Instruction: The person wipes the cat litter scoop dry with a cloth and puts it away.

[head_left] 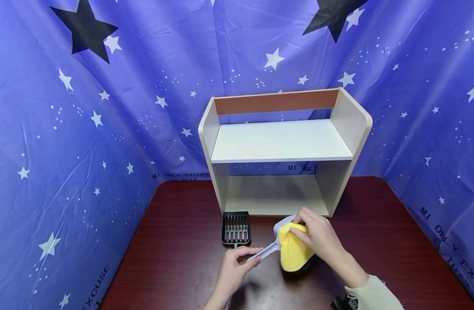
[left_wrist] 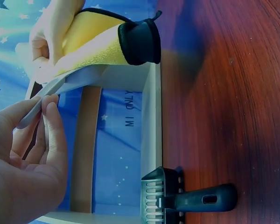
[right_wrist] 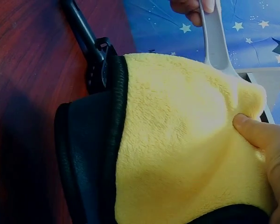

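Note:
In the head view my left hand (head_left: 234,269) pinches the handle (head_left: 268,251) of a pale grey utensil between thumb and fingers. Its flat, broad head (head_left: 280,224) is partly covered by a yellow cloth (head_left: 292,252) with a black edge and dark backing. My right hand (head_left: 318,234) grips that cloth against the utensil's head, thumb on the yellow side. In the right wrist view the fluffy cloth (right_wrist: 172,126) hangs down, its dark side folded out at the left. The left wrist view shows the cloth (left_wrist: 100,39) wrapped along the utensil.
A black slotted scoop (head_left: 236,228) lies on the dark red table (head_left: 175,241), left of the cloth. Behind it stands a two-tier pale wooden shelf (head_left: 281,140). Blue star-patterned curtains (head_left: 144,103) surround the table. A small black object (head_left: 343,302) is near the right sleeve.

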Motion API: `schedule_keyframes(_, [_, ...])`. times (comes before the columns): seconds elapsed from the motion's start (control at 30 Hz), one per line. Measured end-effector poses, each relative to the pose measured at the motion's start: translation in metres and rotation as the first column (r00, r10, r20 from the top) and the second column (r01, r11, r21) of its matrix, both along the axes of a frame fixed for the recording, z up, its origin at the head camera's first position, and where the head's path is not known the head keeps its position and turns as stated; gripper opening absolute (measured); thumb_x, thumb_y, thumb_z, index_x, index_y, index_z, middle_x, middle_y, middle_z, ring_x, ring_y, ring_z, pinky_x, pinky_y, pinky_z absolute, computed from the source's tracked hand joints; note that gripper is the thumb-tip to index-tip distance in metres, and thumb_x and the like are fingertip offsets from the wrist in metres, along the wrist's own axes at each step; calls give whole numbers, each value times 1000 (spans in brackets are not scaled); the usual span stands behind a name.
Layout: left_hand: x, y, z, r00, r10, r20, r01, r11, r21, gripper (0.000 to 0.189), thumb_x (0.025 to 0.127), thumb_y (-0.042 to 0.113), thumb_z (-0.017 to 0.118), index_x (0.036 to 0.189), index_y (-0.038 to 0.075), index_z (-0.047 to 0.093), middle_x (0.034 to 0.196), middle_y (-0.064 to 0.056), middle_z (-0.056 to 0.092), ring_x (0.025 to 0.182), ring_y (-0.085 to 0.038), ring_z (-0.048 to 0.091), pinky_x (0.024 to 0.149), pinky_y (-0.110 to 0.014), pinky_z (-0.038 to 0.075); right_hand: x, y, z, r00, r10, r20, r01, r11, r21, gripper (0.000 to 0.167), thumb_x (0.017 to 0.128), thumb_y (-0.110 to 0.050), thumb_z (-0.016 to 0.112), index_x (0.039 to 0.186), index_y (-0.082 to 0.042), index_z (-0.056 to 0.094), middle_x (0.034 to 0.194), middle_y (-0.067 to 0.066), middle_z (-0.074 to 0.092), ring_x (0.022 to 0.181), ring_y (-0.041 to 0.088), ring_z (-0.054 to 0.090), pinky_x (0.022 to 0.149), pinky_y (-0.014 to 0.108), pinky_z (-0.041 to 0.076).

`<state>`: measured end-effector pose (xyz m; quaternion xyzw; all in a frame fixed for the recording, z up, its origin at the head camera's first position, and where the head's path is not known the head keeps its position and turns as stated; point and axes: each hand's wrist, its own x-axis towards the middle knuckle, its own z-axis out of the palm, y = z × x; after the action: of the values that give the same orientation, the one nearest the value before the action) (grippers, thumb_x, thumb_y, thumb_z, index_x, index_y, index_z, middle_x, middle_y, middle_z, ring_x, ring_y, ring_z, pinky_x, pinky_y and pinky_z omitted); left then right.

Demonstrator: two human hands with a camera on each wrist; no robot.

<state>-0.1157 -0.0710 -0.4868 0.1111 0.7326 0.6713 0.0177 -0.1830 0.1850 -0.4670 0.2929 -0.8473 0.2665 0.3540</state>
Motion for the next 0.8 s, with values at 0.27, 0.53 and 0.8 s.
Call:
schedule_keyframes(0.27, [2,4,1,1000,12,-24,-12,1000,-15,25,84,4,76,106,-6,74,102,-24,74,78,2,61,71,-13,56,1,-2,-4,993,-120,20,121,992,-22,40,60,-14,90,74,-17,52,72,-12,50,64,-1,38,52,13,30])
schedule_keyframes(0.53, [3,5,1,999,23,-33,-25,998,-58,23,84,6,77,106,-2,76,101,-20,74,81,2,63,73,-13,57,1,-3,-5,971,-219,93,221,975,-14,42,60,-11,92,73,-17,53,72,-10,54,62,1,42,50,17,35])
schedule_keyframes(0.8, [5,2,1,1000,20,-10,-21,998,-61,24,84,8,77,107,-1,76,104,-20,74,82,3,63,75,-14,57,-1,0,-6,959,-250,132,255,967,-23,40,61,-10,92,72,-16,54,72,-7,57,62,4,48,52,22,39])
